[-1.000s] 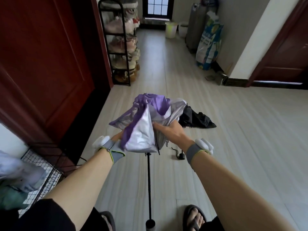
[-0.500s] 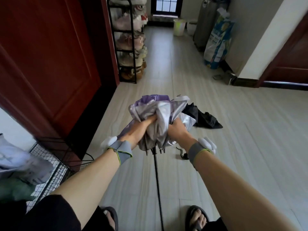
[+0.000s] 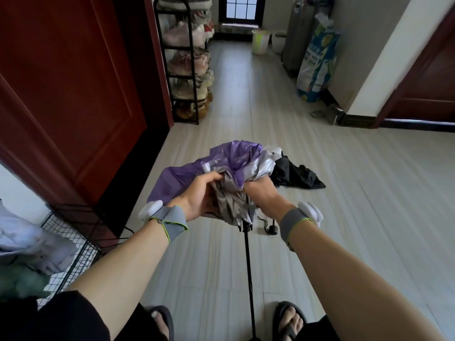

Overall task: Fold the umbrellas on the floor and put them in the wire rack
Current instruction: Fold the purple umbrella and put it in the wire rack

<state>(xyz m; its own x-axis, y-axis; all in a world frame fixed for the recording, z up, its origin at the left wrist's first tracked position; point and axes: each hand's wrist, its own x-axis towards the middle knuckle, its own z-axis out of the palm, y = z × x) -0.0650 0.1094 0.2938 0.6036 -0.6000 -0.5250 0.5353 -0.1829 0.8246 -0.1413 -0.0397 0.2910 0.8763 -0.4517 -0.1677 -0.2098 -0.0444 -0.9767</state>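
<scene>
A purple and silver umbrella is held in front of me, its canopy bunched and its thin black shaft running down toward my feet. My left hand grips the canopy's left side, with a purple flap spreading out past it. My right hand clutches the gathered fabric on the right. A black umbrella lies crumpled on the floor just beyond, its handle and strap near my right wrist. The black wire rack stands at lower left beside the red door.
Light cloth and a green item lie in or on the wire rack. A shoe rack stands by the left wall. A printed sack, a bucket and a tall grey unit are down the hall. My sandalled feet are at the bottom edge.
The canopy went from loosely spread to gathered between both hands. My left hand moved up onto the fabric, and a purple flap now spreads out to the left.
</scene>
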